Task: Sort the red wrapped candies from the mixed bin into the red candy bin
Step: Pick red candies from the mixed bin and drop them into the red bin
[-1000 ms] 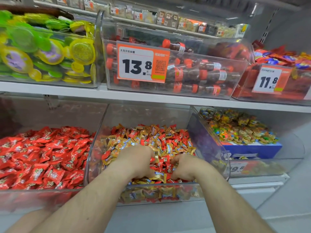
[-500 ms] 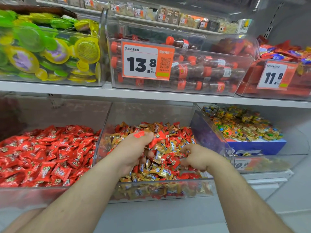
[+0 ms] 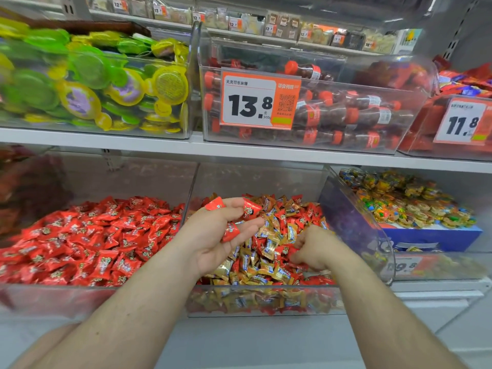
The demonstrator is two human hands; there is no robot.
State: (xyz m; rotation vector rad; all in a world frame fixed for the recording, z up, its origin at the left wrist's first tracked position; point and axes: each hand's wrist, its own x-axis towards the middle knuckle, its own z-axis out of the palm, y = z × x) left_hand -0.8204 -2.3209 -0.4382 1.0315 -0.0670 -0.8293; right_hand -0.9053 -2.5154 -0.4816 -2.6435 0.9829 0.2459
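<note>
I have the left hand [image 3: 215, 235] raised above the middle of the frame, over the mixed bin [image 3: 266, 302], palm turned up and toward me. Its fingers are curled loosely around a small clutch of red wrapped candies [image 3: 231, 230]: one sits between thumb and forefinger, one shows at the fingertips, one pokes out at the top of the hand. How many more lie in the palm I cannot tell.

The right hand [image 3: 311, 249] is down in the mixed bin, lower right of centre, knuckles up, fingers bent into the heap of gold and red wrappers. Whether it has anything pinched I cannot tell; the fingertips are buried.

The red candy bin [image 3: 53, 296] occupies the lower left of the frame, just beside the mixed bin, the two sharing a clear dividing wall. It is already well filled with red pieces.

Finding: the loaded hand is the nearer one to the destination. The red candy bin lies directly leftward in the frame from the left hand's fingers, across the divider. In my judgement the coming move is a short sideways carry over that wall, then a release. Risk: the candy at the top of the hand looks loosely held and could drop back into the mixed heap.
</note>
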